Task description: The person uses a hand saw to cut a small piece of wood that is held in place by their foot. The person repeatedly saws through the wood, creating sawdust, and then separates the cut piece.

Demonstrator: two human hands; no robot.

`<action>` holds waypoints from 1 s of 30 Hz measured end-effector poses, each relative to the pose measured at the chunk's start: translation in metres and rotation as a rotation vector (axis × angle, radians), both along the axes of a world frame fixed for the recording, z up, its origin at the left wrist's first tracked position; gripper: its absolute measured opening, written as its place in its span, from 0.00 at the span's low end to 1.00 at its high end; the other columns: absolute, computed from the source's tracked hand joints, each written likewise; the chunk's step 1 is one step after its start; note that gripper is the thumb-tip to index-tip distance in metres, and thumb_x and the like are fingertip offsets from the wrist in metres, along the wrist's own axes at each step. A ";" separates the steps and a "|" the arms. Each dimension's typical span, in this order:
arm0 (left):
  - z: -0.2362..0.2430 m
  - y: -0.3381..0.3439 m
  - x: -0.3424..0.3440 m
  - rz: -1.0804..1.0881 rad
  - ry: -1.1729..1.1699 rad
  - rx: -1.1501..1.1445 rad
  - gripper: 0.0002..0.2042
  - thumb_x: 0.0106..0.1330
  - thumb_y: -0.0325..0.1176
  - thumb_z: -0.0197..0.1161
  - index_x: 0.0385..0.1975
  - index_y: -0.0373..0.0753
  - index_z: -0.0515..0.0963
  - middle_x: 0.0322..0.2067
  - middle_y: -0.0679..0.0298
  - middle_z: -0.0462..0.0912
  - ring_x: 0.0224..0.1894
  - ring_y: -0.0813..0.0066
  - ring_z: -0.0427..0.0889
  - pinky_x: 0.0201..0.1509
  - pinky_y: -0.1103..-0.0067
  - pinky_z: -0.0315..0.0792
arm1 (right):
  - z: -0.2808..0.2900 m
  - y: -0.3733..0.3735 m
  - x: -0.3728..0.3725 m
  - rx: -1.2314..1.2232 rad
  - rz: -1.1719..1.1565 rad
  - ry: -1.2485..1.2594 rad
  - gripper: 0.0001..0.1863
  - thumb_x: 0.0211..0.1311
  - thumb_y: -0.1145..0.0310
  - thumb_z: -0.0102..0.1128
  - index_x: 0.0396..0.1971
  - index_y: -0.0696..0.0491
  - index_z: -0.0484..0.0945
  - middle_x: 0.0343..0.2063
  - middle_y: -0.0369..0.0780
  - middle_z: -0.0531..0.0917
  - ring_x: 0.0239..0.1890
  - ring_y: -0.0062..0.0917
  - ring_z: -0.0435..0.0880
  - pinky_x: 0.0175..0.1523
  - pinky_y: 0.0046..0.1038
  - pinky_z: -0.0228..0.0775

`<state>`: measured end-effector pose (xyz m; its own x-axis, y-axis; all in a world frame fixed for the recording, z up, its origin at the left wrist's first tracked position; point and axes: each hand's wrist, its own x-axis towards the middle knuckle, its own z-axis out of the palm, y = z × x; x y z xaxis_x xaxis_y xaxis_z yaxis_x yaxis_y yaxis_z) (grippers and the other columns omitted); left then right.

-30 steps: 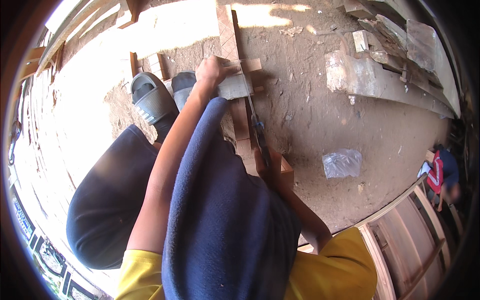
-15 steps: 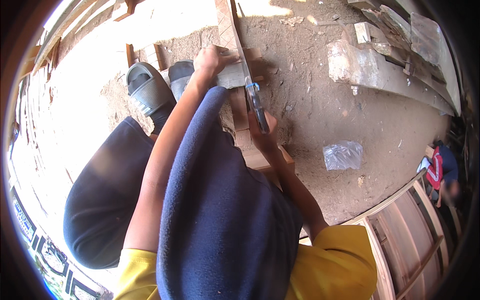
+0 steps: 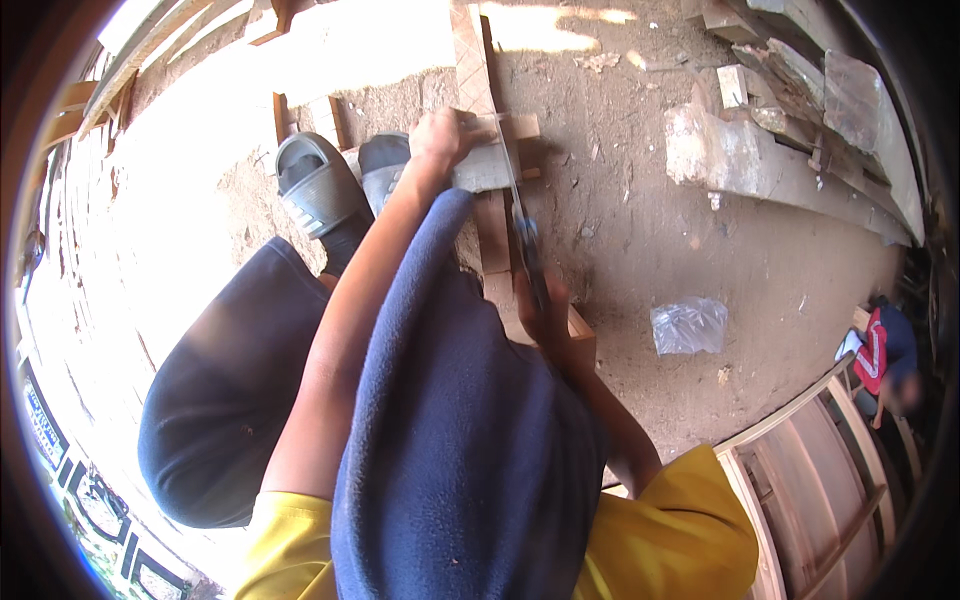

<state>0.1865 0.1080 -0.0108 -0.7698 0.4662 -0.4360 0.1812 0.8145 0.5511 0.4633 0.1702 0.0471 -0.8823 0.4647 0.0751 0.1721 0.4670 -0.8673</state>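
My right hand is closed around the dark handle of a handsaw, which has a blue part where the blade begins. The thin saw blade points away from me and crosses a small piece of wood. Curled over that piece, just left of the blade, my left hand holds it on a pale board; its fingertips are partly hidden. A sandalled foot rests beside the board, with my other sandal farther left.
A long plank stretches away beyond the work. Old timber slabs are piled at the far right. A clear plastic bag lies on the dirt floor. Near right stands a wooden frame, with another person behind it.
My right hand has drawn the saw back toward me, so more of its blade lies across the wood. My left hand stays on the piece. The whole view has shifted slightly.
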 end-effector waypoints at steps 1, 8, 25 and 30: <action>0.008 0.000 0.005 -0.017 0.059 0.047 0.27 0.52 0.57 0.67 0.45 0.44 0.81 0.41 0.54 0.83 0.45 0.57 0.81 0.55 0.67 0.70 | 0.004 0.006 0.009 -0.032 0.002 -0.036 0.11 0.60 0.74 0.55 0.19 0.58 0.69 0.12 0.41 0.69 0.13 0.26 0.69 0.20 0.30 0.57; -0.003 -0.032 0.011 -0.158 0.251 0.274 0.19 0.55 0.47 0.66 0.47 0.50 0.80 0.40 0.57 0.83 0.41 0.59 0.83 0.49 0.69 0.75 | 0.014 -0.002 0.007 -0.194 -0.023 -0.186 0.11 0.60 0.75 0.55 0.19 0.58 0.69 0.12 0.41 0.69 0.14 0.25 0.71 0.20 0.31 0.57; 0.008 -0.018 0.014 -0.168 0.301 0.162 0.21 0.56 0.49 0.65 0.48 0.48 0.79 0.37 0.57 0.84 0.39 0.58 0.83 0.49 0.67 0.75 | -0.031 0.014 0.065 0.245 0.103 -0.119 0.12 0.61 0.71 0.56 0.20 0.59 0.69 0.13 0.42 0.69 0.15 0.27 0.70 0.20 0.31 0.57; 0.015 -0.025 0.015 -0.130 0.214 0.029 0.23 0.57 0.53 0.63 0.48 0.47 0.78 0.35 0.53 0.83 0.40 0.57 0.82 0.48 0.67 0.75 | -0.017 0.014 0.027 -0.015 0.074 -0.231 0.12 0.60 0.71 0.55 0.20 0.60 0.69 0.15 0.44 0.72 0.16 0.34 0.74 0.22 0.33 0.60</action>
